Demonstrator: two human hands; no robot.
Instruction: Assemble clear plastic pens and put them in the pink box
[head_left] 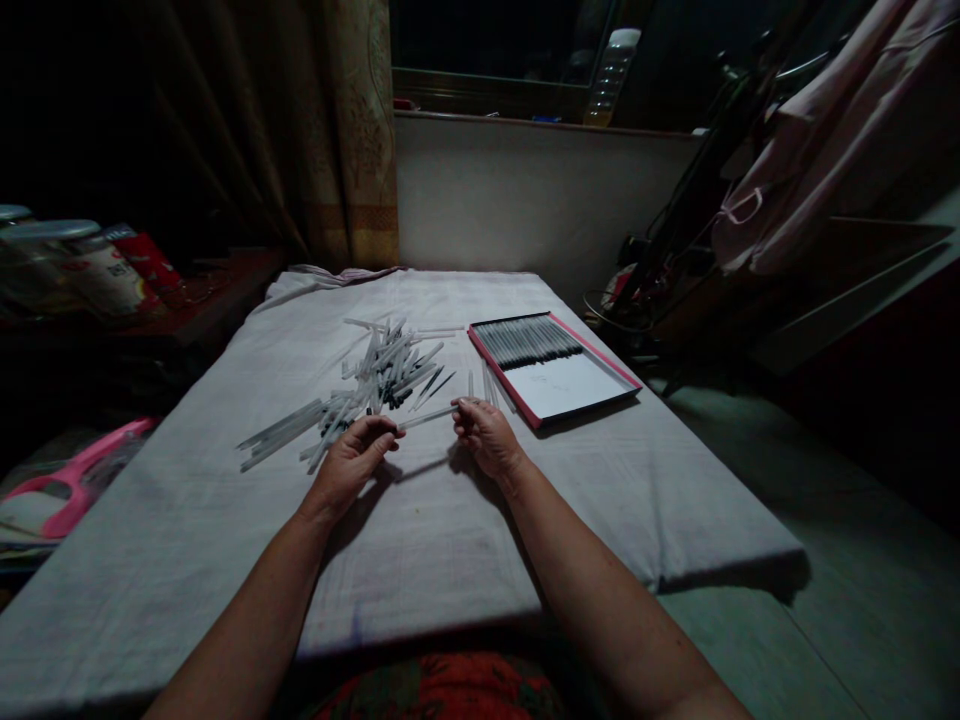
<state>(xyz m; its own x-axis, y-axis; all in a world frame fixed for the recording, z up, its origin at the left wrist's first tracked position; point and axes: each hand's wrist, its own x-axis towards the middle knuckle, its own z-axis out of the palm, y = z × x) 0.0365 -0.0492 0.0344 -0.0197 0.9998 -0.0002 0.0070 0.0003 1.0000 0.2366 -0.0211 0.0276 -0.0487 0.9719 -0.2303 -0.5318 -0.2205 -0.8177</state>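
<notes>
A thin translucent pen (427,417) spans the gap between my two hands, just above the cloth. My left hand (361,448) pinches its left end between thumb and fingers. At the other end, the fingertips of my right hand (481,432) are closed on it. Beyond my left hand lies a loose pile of pale tubes and dark pen parts (390,365), pointing in many directions. To the right rests a shallow box (525,405) with a pink-red rim. A tight row of pens (529,340) with dark ends fills its far half; its near half shows a white bottom.
A pale cloth (450,570) covers the table. A few loose tubes (491,385) lie beside the box. Jars (75,260) stand on a dark surface at left, near a pink-handled object (79,480). Pink clothing (795,150) hangs at right; a bottle (611,78) stands on the sill.
</notes>
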